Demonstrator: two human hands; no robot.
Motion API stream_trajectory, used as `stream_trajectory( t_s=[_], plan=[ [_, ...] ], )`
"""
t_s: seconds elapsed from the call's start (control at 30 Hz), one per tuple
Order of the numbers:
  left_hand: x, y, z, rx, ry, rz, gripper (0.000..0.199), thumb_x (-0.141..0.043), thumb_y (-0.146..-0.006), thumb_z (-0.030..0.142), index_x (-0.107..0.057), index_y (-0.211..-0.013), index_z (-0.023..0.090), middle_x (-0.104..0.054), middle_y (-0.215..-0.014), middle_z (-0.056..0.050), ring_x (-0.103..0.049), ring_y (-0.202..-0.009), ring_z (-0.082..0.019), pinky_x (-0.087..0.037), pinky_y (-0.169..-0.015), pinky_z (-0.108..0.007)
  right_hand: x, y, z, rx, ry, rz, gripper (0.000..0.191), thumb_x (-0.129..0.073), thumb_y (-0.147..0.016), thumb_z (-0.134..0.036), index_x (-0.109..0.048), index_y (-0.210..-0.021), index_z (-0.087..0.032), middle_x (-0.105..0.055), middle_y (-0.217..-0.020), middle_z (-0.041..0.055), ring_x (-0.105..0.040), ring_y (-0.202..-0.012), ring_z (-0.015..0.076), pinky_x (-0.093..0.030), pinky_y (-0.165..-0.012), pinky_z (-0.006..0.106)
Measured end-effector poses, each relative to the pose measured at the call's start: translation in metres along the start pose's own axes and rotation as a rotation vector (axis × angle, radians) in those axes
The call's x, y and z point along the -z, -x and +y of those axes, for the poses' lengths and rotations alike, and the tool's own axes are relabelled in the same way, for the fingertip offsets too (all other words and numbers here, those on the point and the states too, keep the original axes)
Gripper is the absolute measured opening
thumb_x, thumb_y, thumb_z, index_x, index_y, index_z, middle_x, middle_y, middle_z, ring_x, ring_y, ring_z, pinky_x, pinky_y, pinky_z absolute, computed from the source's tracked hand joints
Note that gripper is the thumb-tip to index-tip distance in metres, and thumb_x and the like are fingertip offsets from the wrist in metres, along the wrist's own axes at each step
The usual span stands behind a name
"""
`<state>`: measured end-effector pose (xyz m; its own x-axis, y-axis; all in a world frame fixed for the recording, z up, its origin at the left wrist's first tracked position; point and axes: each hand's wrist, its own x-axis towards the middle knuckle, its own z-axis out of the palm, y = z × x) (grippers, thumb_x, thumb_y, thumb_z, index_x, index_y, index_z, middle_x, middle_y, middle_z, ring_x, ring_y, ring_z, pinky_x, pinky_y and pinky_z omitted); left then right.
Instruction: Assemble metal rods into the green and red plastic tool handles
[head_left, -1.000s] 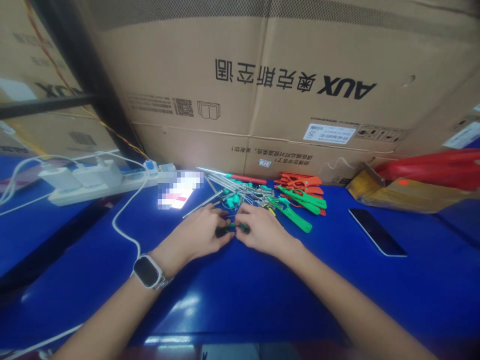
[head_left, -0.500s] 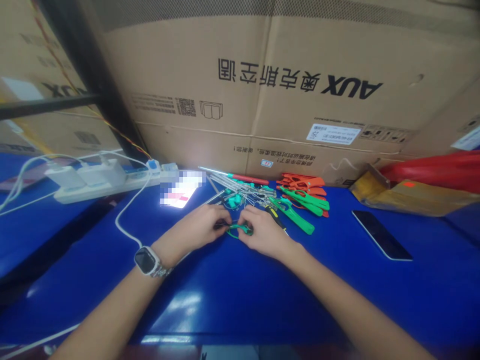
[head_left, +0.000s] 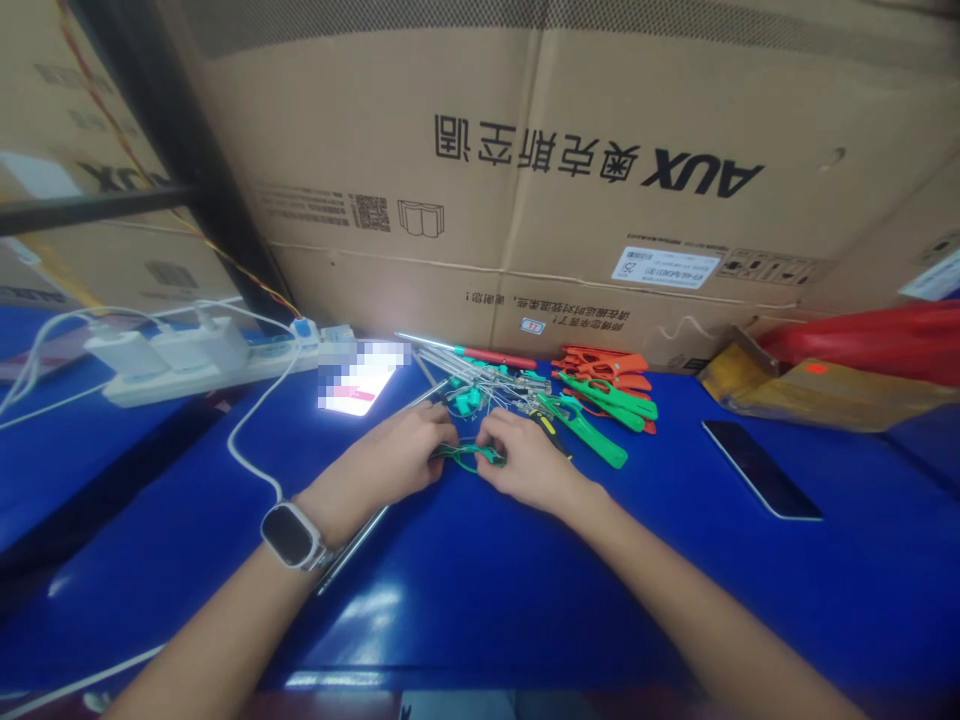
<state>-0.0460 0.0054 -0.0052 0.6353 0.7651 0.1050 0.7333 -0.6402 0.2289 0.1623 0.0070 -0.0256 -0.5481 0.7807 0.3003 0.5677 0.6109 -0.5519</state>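
A thin green wire (head_left: pixel 466 464) stretches in a loose loop between my two hands. My left hand (head_left: pixel 409 448), with a watch (head_left: pixel 289 534) on its wrist, pinches the wire's left end. At the other end, the closed fingers of my right hand (head_left: pixel 525 455) grip it, and a thicker green bit shows at the fingertips. Just beyond lies a pile of thin metal rods and small teal parts (head_left: pixel 469 400). A black and yellow screwdriver handle (head_left: pixel 550 432) is partly hidden behind my right hand. Under my left wrist runs a long metal rod (head_left: pixel 352 548).
Green plastic handles (head_left: pixel 592 437) and orange plastic pieces (head_left: pixel 607 368) lie right of the pile. A dark phone (head_left: pixel 761 470) rests farther right, a lit phone (head_left: pixel 366 380) to the left. A power strip (head_left: pixel 187 370) with cables and a large cardboard box (head_left: pixel 570 240) stand behind.
My left hand has drawn slightly left and its wrist has turned, showing more of the green wire and the metal rod underneath. My right hand has hardly moved.
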Motion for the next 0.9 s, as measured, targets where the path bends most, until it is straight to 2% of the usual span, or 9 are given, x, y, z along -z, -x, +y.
stream_trajectory(
  t_s=[0.13,0.33,0.47,0.63,0.9],
  plan=[
    [-0.0024,0.0008,-0.0001,0.041,-0.006,-0.012,0.022,-0.057,-0.075,0.007,-0.067,-0.09,0.019,-0.061,-0.096,-0.007,-0.061,-0.094,-0.023,-0.049,-0.084,-0.034,-0.0001,0.0002,0.0003,-0.002,-0.002,0.004,0.012,-0.062,-0.077,-0.008,-0.057,-0.078,-0.019,-0.052,-0.08,-0.0016,-0.05,-0.067,0.0113,-0.038,-0.063,0.023],
    [-0.0014,0.0033,-0.0002,0.139,-0.001,-0.042,0.018,-0.054,-0.077,0.007,-0.064,-0.086,0.019,-0.057,-0.096,-0.005,-0.062,-0.08,-0.018,-0.049,-0.071,-0.029,-0.0022,0.0002,0.0023,0.004,0.007,0.021,0.011,-0.062,-0.076,-0.009,-0.057,-0.078,-0.019,-0.052,-0.08,-0.0014,-0.051,-0.068,0.0118,-0.038,-0.064,0.024],
    [0.001,0.0033,0.0001,0.149,-0.062,-0.044,0.017,-0.051,-0.083,0.01,-0.065,-0.083,0.019,-0.059,-0.096,-0.005,-0.064,-0.079,-0.018,-0.048,-0.072,-0.029,-0.0016,0.0001,0.0035,-0.003,0.008,0.019,0.01,-0.062,-0.077,-0.01,-0.057,-0.078,-0.019,-0.052,-0.08,-0.0014,-0.05,-0.068,0.0116,-0.038,-0.064,0.024],
    [0.0025,0.0012,0.0022,0.183,-0.095,-0.021,0.016,-0.054,-0.081,0.01,-0.067,-0.087,0.018,-0.062,-0.094,-0.006,-0.064,-0.077,-0.02,-0.047,-0.068,-0.03,-0.0013,0.0008,0.0046,0.005,0.002,0.025,0.01,-0.062,-0.077,-0.01,-0.057,-0.078,-0.019,-0.052,-0.08,-0.0014,-0.05,-0.068,0.0117,-0.039,-0.063,0.024],
    [0.004,0.0009,-0.0003,0.206,0.002,0.024,0.013,-0.058,-0.078,0.008,-0.067,-0.078,0.018,-0.066,-0.081,-0.004,-0.062,-0.07,-0.018,-0.044,-0.066,-0.028,-0.0007,0.0009,0.0036,0.009,-0.012,0.031,0.009,-0.062,-0.076,-0.012,-0.057,-0.077,-0.019,-0.052,-0.082,-0.0014,-0.049,-0.064,0.0101,-0.038,-0.061,0.024]
  ],
)
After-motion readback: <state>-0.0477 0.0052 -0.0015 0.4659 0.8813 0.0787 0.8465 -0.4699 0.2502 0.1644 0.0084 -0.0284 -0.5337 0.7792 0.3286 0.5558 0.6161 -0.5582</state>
